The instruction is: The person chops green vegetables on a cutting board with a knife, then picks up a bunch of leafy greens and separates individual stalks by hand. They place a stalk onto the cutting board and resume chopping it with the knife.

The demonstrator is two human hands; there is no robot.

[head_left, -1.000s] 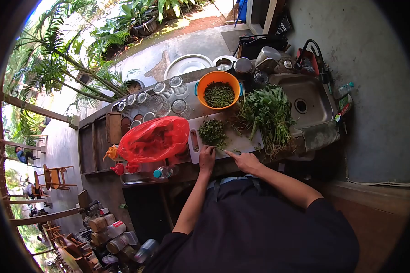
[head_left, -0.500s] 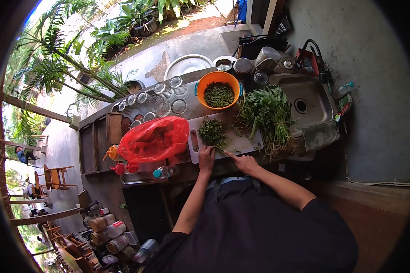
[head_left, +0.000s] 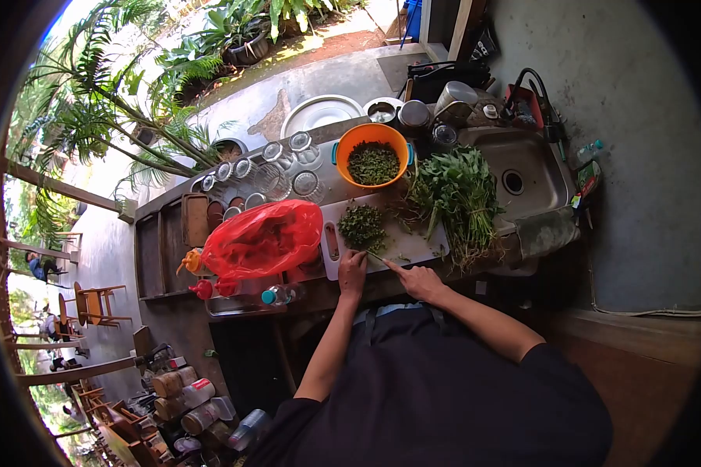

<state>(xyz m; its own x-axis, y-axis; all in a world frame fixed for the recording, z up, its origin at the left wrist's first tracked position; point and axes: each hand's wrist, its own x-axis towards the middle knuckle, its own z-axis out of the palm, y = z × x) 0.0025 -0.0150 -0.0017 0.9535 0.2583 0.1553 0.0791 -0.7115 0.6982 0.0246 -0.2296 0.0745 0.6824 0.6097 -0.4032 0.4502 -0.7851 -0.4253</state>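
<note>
My right hand (head_left: 419, 281) is closed around the handle of a knife (head_left: 378, 258), whose blade points left toward my other hand. At the near edge of the white cutting board (head_left: 427, 247), my left hand (head_left: 354, 268) has its fingers curled together by the blade tip; whatever they pinch is hidden. A pile of chopped greens (head_left: 362, 227) lies on the board just beyond the left hand. To the right, a large bunch of leafy greens (head_left: 463, 198) with roots overlaps the board's edge. Behind the board stands an orange basin (head_left: 348, 145) holding more cut greens.
Left of the board sits a red plastic bag (head_left: 261, 237), with several upturned glasses (head_left: 273, 180) behind it. A bottle with a blue cap (head_left: 282, 294) lies near the counter's front edge. The sink (head_left: 551, 175) is at the right, below a dark faucet (head_left: 539, 86).
My right hand and the knife have shifted very slightly. My left hand, the chopped pile and the bunch look the same.
</note>
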